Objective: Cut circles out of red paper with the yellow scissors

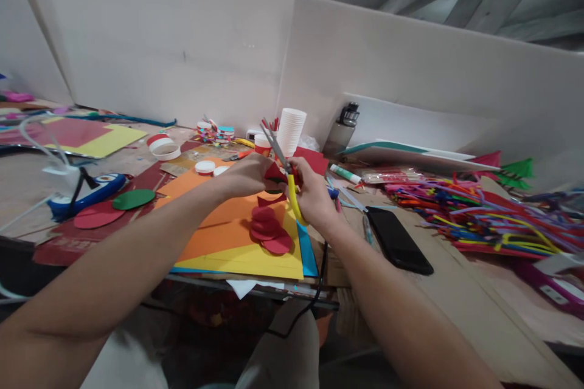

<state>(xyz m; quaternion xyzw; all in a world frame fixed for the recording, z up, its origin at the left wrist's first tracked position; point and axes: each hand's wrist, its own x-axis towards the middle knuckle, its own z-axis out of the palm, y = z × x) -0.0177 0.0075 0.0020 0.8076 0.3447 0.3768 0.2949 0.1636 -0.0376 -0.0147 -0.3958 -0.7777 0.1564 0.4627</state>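
My right hand [312, 191] is closed round the yellow handles of a pair of scissors [292, 194], whose metal blades point up and away from me. Pinched in my left hand [246, 175] is a piece of red paper [274, 171], close beside the scissors. Whether the blades touch the paper I cannot tell. Below both hands, several red paper circles [264, 225] lie in a loose pile. Under them are sheets of orange paper [205, 225] and yellow paper [255, 264], with a blue sheet [308, 252] showing at the right edge.
At the back stands a stack of white paper cups [291, 132]. On the right lie a black phone [399, 240], a glue stick [345, 173] and a heap of coloured pipe cleaners [479, 213]. Leftward are a green paper oval [134, 199] and a blue glue gun [89, 196].
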